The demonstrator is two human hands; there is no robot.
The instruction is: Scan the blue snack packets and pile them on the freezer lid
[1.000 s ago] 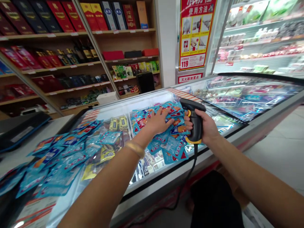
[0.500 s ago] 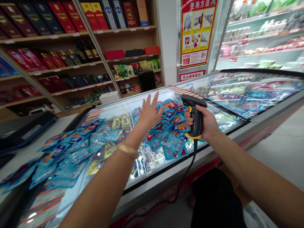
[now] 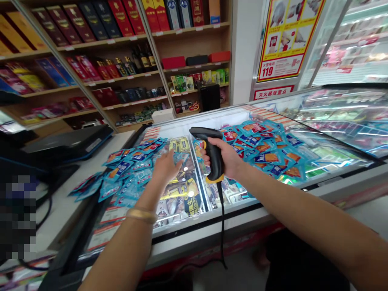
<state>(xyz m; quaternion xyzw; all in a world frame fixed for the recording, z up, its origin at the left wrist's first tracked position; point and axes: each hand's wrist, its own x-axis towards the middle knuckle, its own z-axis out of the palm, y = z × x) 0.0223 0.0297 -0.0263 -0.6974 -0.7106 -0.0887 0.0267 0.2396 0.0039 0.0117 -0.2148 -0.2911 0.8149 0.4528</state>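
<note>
R hand (image 3: 226, 158) wraps scanner (image 3: 211, 152) grip. L hand (image 3: 165, 168) fingers loosely spread, tips on blue packets (image 3: 130, 174) at left edge of freezer lid (image 3: 197, 232). Packets look light, floppy, slick; I'd pinch a seam.

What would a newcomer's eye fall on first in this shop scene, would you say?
Most likely the bright blue snack packets spread on the glass freezer lid: a left heap and a right heap. Next comes the black barcode scanner, gripped in the right hand between the two, while the left hand reaches to the edge of the left heap.
</note>
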